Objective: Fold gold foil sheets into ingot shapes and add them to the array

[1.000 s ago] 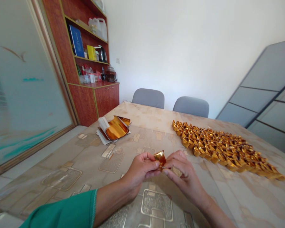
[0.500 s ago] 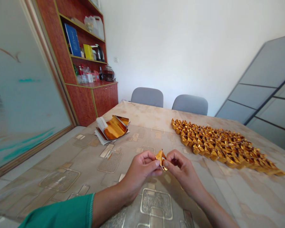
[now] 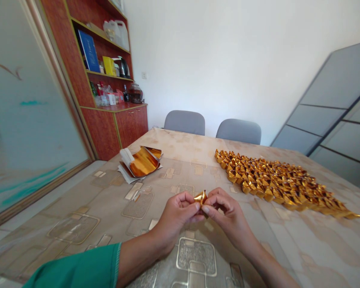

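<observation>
A person's left hand (image 3: 176, 210) and right hand (image 3: 229, 212) pinch a small gold foil piece (image 3: 200, 197) above a patterned table (image 3: 180, 148), fingers and thumbs hiding much of its shape. Folded foil pieces (image 3: 276, 180) at right crowd too tightly to count; a green sleeve (image 3: 81, 266) runs out of view below.
</observation>
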`<move>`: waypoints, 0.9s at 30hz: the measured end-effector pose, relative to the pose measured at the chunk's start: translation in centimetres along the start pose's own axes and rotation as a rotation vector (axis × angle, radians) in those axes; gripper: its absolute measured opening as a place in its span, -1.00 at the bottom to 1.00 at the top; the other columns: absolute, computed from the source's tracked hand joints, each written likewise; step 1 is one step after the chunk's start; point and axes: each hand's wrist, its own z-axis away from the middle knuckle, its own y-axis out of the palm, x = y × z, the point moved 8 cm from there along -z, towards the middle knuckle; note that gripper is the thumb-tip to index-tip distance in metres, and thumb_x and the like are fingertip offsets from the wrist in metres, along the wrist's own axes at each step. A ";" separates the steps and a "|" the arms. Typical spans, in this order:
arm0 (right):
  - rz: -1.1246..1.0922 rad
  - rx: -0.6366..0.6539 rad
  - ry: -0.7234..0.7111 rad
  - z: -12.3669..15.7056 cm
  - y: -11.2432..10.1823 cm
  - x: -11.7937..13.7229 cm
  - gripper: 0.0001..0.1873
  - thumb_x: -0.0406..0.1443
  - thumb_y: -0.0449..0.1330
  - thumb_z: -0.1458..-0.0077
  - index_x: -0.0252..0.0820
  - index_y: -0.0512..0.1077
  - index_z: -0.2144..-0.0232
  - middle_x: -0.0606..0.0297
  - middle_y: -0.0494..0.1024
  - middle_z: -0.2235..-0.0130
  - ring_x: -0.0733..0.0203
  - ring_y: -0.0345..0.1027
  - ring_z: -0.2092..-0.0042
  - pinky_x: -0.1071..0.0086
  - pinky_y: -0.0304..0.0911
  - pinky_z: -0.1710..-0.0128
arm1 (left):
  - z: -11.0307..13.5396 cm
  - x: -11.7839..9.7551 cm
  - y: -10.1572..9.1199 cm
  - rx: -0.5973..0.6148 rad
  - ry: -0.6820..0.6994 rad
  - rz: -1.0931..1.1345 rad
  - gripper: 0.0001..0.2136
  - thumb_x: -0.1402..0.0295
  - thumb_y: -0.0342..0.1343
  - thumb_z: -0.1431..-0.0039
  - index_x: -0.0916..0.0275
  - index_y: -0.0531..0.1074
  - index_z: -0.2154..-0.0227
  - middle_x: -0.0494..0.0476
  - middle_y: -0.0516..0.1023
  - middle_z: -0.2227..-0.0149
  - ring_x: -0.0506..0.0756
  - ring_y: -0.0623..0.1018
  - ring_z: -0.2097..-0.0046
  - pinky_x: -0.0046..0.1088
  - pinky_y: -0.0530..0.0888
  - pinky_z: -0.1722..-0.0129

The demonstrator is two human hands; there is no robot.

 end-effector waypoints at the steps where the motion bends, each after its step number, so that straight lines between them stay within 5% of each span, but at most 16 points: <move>1: -0.010 0.012 0.011 0.0 0.0 -0.1 -0.89 -0.22 0.24 -0.11 -0.10 0.47 0.43 0.32 0.43 0.37 0.22 0.28 0.35 0.38 0.17 0.37 | 0.0 0.0 -0.1 -0.015 0.002 0.026 -0.70 0.36 0.40 0.16 0.30 0.34 0.51 0.00 0.52 0.49 -0.06 0.51 0.43 -0.52 0.52 0.33; 10: -0.245 -0.051 0.199 0.2 0.3 -2.5 -0.77 -0.20 0.28 -0.04 -0.07 0.28 0.32 0.38 0.39 0.40 0.24 0.24 0.42 0.39 0.14 0.43 | 0.2 0.2 0.0 0.003 0.013 0.122 -0.72 0.40 0.39 0.13 0.28 0.34 0.48 0.03 0.57 0.41 -0.04 0.55 0.35 -0.43 0.54 0.18; 18: -0.097 -0.126 0.093 0.3 -0.2 -1.4 -0.87 -0.27 0.24 -0.07 -0.09 0.33 0.36 0.41 0.37 0.42 0.25 0.22 0.39 0.40 0.15 0.40 | -0.1 0.6 -0.1 -0.020 0.007 0.082 -0.69 0.42 0.42 0.18 0.30 0.35 0.46 0.05 0.58 0.40 -0.05 0.54 0.34 -0.51 0.50 0.22; 27: 0.083 -0.019 -0.006 0.1 0.0 0.3 -0.92 -0.27 0.20 -0.13 -0.10 0.37 0.39 0.33 0.42 0.39 0.23 0.29 0.37 0.38 0.21 0.39 | 0.0 0.3 -0.6 -0.043 0.028 0.066 -0.70 0.37 0.41 0.17 0.28 0.35 0.49 0.01 0.55 0.42 -0.04 0.53 0.36 -0.48 0.50 0.22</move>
